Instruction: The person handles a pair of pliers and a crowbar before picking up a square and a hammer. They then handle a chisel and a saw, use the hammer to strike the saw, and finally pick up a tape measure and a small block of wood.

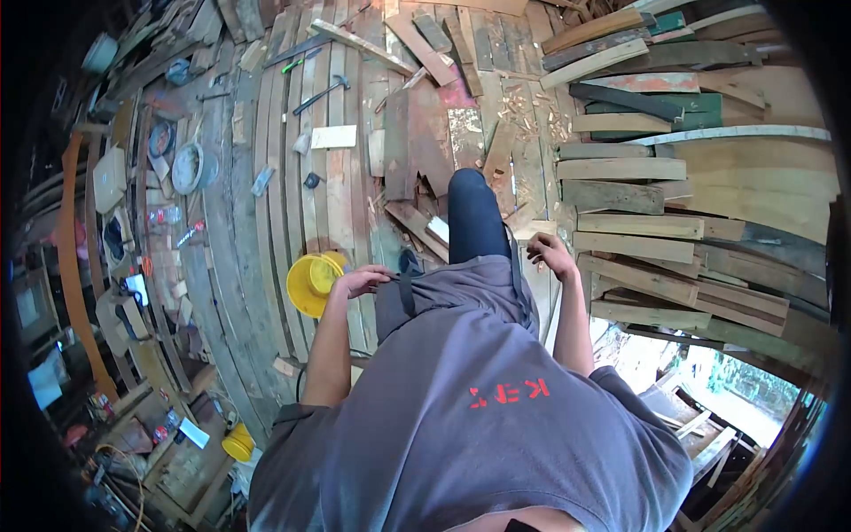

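Observation:
My left hand (362,280) is at the left hem of the grey shirt (461,381), its fingertips closed on a short black strap (406,294) that hangs over the cloth. On the other side, my right hand (553,255) is held off the hip with loosely bent fingers, and I see nothing in it. Another dark strap (516,279) runs down beside the hip, apart from that hand. A dark trouser leg (476,213) reaches forward between the hands. Just left of my left hand stands a yellow bucket (306,288).
Curved wooden pieces (625,168) are stacked along the right. A hammer (324,94), a white card (334,136) and loose boards (417,146) lie on the plank floor (279,204) ahead. A pale tub (189,168) stands left. Wood chips (532,115) are scattered ahead.

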Motion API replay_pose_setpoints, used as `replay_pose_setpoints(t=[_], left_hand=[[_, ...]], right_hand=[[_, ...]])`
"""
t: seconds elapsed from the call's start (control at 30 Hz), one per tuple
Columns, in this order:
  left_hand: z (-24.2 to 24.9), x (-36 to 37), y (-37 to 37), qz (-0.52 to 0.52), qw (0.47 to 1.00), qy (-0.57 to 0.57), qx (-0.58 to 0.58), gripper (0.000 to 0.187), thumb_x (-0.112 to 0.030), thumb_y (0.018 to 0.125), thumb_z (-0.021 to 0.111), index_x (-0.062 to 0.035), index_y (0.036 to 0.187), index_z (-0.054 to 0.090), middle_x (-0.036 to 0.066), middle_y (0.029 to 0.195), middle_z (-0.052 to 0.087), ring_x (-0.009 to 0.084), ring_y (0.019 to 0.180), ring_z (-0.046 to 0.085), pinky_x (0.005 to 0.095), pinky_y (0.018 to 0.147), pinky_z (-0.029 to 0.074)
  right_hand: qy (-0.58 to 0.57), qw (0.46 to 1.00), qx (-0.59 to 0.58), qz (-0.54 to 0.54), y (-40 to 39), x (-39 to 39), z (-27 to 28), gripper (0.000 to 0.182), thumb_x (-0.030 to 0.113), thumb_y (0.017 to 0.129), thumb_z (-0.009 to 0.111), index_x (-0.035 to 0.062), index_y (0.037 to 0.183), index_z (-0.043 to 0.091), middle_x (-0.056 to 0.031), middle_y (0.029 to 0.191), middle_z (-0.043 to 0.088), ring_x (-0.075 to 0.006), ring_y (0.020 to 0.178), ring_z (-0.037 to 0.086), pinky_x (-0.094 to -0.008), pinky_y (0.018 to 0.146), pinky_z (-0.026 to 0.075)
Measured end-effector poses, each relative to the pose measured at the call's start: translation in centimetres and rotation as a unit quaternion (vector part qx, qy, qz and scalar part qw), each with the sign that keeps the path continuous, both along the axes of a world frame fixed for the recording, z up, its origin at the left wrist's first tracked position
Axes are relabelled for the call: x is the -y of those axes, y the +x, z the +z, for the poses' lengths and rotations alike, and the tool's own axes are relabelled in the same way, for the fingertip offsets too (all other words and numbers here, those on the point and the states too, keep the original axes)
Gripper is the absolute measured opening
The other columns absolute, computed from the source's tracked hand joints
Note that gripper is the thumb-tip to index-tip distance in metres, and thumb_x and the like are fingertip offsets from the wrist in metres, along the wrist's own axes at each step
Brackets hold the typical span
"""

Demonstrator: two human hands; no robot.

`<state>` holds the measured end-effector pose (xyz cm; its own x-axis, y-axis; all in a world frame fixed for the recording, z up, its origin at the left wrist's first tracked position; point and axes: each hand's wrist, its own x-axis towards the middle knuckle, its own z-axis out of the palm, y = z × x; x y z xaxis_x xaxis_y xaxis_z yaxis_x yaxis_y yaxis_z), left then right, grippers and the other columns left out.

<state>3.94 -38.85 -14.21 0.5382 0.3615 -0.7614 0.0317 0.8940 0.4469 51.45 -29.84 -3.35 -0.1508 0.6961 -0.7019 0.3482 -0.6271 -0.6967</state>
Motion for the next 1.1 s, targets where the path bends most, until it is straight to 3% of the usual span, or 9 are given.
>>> replay_pose_setpoints(t=[0.2, 0.37, 0.43, 0.5, 0.7, 0.77, 0.83, 0.97, 1.1], left_hand=[[-2.2, -11.5, -2.9, 0.058, 0.995, -0.006, -0.076, 0.039, -0.038, 0.087, 0.055, -0.0159, 0.119, 0.056, 0.001, 0.113, 0.057, 0.0134, 0.089, 0.053, 0.0293, 0.08, 0.042], [-3.3, -24.1, -1.1, 0.002, 0.964, 0.053, -0.26, 0.04, -0.046, 0.086, 0.052, -0.0155, 0.109, 0.061, 0.0, 0.099, 0.062, 0.0128, 0.079, 0.054, 0.0279, 0.071, 0.042], [-9.7, -27.0, -0.4, -0.084, 0.957, 0.03, -0.276, 0.042, -0.048, 0.083, 0.054, -0.013, 0.105, 0.062, 0.002, 0.091, 0.063, 0.0134, 0.069, 0.054, 0.0282, 0.061, 0.042], [-26.7, -26.1, -1.5, -0.191, 0.953, -0.004, -0.235, 0.044, -0.049, 0.081, 0.055, -0.01, 0.1, 0.062, 0.004, 0.086, 0.063, 0.0161, 0.063, 0.054, 0.0317, 0.05, 0.041], [-6.0, -41.8, 10.7, -0.196, 0.859, -0.007, -0.473, 0.056, -0.055, 0.08, 0.052, -0.0061, 0.105, 0.065, 0.015, 0.101, 0.064, 0.028, 0.089, 0.062, 0.0398, 0.072, 0.05], [-2.0, -48.0, 12.9, -0.186, 0.798, 0.049, -0.572, 0.066, -0.062, 0.079, 0.051, -0.0053, 0.111, 0.062, 0.019, 0.113, 0.061, 0.0336, 0.107, 0.058, 0.0421, 0.09, 0.045], [3.6, -53.4, 15.5, -0.173, 0.792, 0.042, -0.584, 0.065, -0.063, 0.079, 0.051, -0.006, 0.107, 0.064, 0.018, 0.11, 0.063, 0.0339, 0.104, 0.059, 0.0418, 0.089, 0.046], [6.8, -58.9, 17.8, -0.156, 0.801, 0.175, -0.551, 0.049, -0.052, 0.084, 0.051, -0.0073, 0.096, 0.068, 0.019, 0.104, 0.064, 0.035, 0.098, 0.06, 0.0421, 0.085, 0.047], [4.1, -62.3, 18.1, -0.166, 0.832, 0.242, -0.472, 0.033, -0.036, 0.087, 0.053, -0.0079, 0.092, 0.068, 0.02, 0.098, 0.064, 0.0361, 0.094, 0.061, 0.0419, 0.083, 0.048]], right_hand=[[-0.043, 0.984, 0.073, -0.158, 6.2, -0.7, -7.7, 0.017, 0.016, 0.087, 0.052, 0.0017, 0.093, 0.058, -0.01, 0.081, 0.06, -0.0184, 0.066, 0.06, -0.0311, 0.053, 0.048], [-0.167, 0.957, 0.019, -0.235, 9.6, -2.6, -17.1, 0.023, 0.021, 0.085, 0.051, 0.0022, 0.097, 0.058, -0.0113, 0.083, 0.061, -0.022, 0.066, 0.059, -0.0353, 0.056, 0.05], [-0.207, 0.951, 0.03, -0.229, 10.0, -6.7, -18.8, 0.024, 0.022, 0.084, 0.051, 0.0037, 0.096, 0.06, -0.0118, 0.083, 0.061, -0.021, 0.066, 0.057, -0.0361, 0.057, 0.048], [-0.232, 0.954, 0.108, -0.155, 11.1, -12.0, -20.9, 0.025, 0.022, 0.084, 0.048, 0.0029, 0.093, 0.062, -0.0113, 0.08, 0.063, -0.0224, 0.067, 0.06, -0.0366, 0.059, 0.05], [-0.112, 0.967, 0.218, 0.071, 13.4, -37.6, -17.4, 0.029, 0.026, 0.086, 0.046, 0.0034, 0.096, 0.062, -0.0109, 0.08, 0.061, -0.018, 0.066, 0.056, -0.0342, 0.055, 0.045], [-0.123, 0.99, 0.049, -0.053, 13.3, -44.4, -17.9, 0.025, 0.021, 0.087, 0.046, 0.0019, 0.096, 0.059, -0.01, 0.076, 0.059, -0.0176, 0.065, 0.057, -0.0326, 0.054, 0.046], [-0.098, 0.994, 0.052, 0.017, 11.7, -51.8, -15.6, 0.019, 0.017, 0.088, 0.047, 0.0023, 0.092, 0.058, -0.0085, 0.075, 0.06, -0.017, 0.06, 0.057, -0.0302, 0.051, 0.046], [-0.065, 0.966, 0.114, 0.222, 6.6, -59.4, -10.9, 0.026, 0.024, 0.086, 0.05, 0.0018, 0.092, 0.062, -0.0092, 0.076, 0.062, -0.0174, 0.063, 0.059, -0.0294, 0.053, 0.047], [0.021, 0.852, 0.206, 0.48, 3.5, -61.0, -11.6, 0.042, 0.036, 0.082, 0.053, -0.0021, 0.095, 0.064, -0.0149, 0.084, 0.066, -0.0239, 0.069, 0.063, -0.033, 0.057, 0.049]])
